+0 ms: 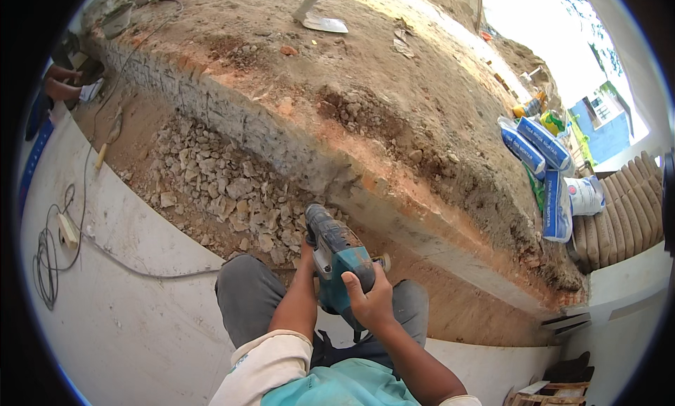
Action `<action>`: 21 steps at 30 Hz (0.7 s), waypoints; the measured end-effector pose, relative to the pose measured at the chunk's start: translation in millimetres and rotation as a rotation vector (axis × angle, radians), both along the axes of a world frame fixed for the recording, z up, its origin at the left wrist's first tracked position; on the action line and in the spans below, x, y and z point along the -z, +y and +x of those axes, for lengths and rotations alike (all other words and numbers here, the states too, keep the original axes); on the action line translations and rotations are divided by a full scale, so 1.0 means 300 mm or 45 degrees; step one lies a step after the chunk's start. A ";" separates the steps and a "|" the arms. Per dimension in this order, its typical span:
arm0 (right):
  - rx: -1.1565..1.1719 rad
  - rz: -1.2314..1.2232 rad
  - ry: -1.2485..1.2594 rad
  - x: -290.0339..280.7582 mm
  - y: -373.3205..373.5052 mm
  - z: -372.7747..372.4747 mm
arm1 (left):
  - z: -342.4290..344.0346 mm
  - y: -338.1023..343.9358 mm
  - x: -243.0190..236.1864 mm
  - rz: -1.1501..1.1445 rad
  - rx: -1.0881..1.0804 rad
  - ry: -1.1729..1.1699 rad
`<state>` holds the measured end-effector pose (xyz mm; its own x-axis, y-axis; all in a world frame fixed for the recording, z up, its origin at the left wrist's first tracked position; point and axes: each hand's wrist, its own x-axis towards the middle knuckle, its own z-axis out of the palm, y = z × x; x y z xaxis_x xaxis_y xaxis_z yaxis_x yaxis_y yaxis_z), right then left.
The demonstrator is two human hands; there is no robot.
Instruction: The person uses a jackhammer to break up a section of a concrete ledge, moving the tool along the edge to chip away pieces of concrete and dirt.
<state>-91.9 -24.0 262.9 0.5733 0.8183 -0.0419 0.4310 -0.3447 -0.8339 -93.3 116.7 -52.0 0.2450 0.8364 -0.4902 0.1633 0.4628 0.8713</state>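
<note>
A teal and black rotary hammer (pixel 343 251) is held between my knees, its dark nose pointing away from me toward broken stone rubble (pixel 232 195). My right hand (pixel 370 302) is closed round the rear of the tool, thumb on top. Along its left side, near the front, my left hand (pixel 307 251) grips it; the tool hides most of those fingers. The nose reaches the foot of a rough concrete edge (pixel 281 135), but whether a bit touches anything is hidden.
Pale flooring (pixel 140 321) carries a loose cable (pixel 49 265) and a small white socket block (pixel 68 231). A wooden-handled tool (pixel 101 156) lies left of the rubble. Another person's hand (pixel 63 74) is at far left. A hoe (pixel 325 24), blue-white bags (pixel 555 209) and brown sacks (pixel 622 212) are beyond.
</note>
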 end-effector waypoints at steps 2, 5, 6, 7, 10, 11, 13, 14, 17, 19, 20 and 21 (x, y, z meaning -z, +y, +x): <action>-0.044 -0.035 -0.028 0.031 -0.005 -0.009 | -0.012 -0.018 0.022 -0.005 -0.042 -0.070; -0.085 -0.033 -0.022 0.033 -0.021 0.004 | -0.012 -0.037 0.040 -0.009 -0.075 -0.109; -0.091 -0.022 -0.002 0.035 -0.033 0.013 | -0.009 -0.045 0.047 -0.001 -0.077 -0.106; -0.067 0.005 0.088 0.055 -0.053 0.038 | -0.004 -0.050 0.045 0.008 -0.076 -0.105; -0.014 0.089 0.340 0.102 -0.106 0.116 | -0.004 -0.045 0.044 0.060 -0.026 -0.018; 0.044 0.101 0.444 0.113 -0.125 0.137 | -0.007 -0.047 0.045 0.075 0.010 0.053; 0.168 0.132 0.641 0.139 -0.175 0.200 | 0.007 -0.049 -0.004 0.092 0.183 0.285; 0.261 0.163 0.792 0.168 -0.218 0.245 | 0.011 -0.058 -0.047 0.159 0.285 0.368; 0.504 0.243 1.194 0.311 -0.357 0.363 | 0.000 -0.083 -0.102 0.170 0.482 0.612; 0.689 0.259 1.365 0.410 -0.455 0.415 | 0.021 -0.126 -0.188 0.139 0.629 0.844; 0.747 0.292 1.467 0.450 -0.499 0.433 | 0.037 -0.157 -0.208 0.130 0.661 0.926; 0.777 0.290 1.497 0.478 -0.533 0.442 | 0.044 -0.187 -0.219 0.116 0.695 1.020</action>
<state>40.7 -183.7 119.5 0.5648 0.5011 -0.6556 -0.7465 -0.0284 -0.6648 -80.0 60.4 13.8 0.2325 0.7498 -0.6195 0.8955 0.0834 0.4371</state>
